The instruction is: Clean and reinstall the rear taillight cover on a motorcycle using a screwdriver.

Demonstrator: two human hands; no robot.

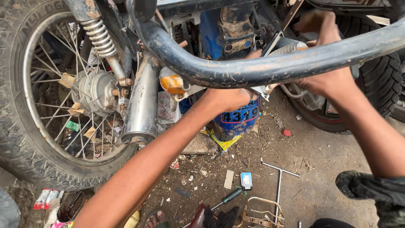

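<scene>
In the head view we look down past a thick black grab rail [270,67] that arcs across the frame from ten to three o'clock. Our left hand [230,98] reaches up from seven o'clock and passes under this rail; its fingers curl shut on a small metal bracket [263,90] just below the rail, though the rail hides part of the grip. Our right hand [327,78] comes in from four o'clock and also sits behind the rail, at about one o'clock from centre. Its fingers close around a chrome shock spring [289,47], which the rail partly covers. One finger stretches up toward twelve o'clock, near a dark tyre [379,76] at three o'clock.

Between the hands hangs a blue mudguard [236,120], dirty and rusted, just below the left hand. At nine o'clock stands the spoked rear wheel [63,105] with its hub [95,90], and a second coil spring [99,36] slants above it. A chrome exhaust [141,105] points down beside the wheel, and an orange indicator lamp [172,83] sits just right of it.

On the dirt floor [320,169] at six o'clock lie a T-handled wrench [279,177], a green-handled screwdriver [225,198] and a small blue and white box [246,180], near each other. A sandalled foot [157,219] shows at the bottom edge.
</scene>
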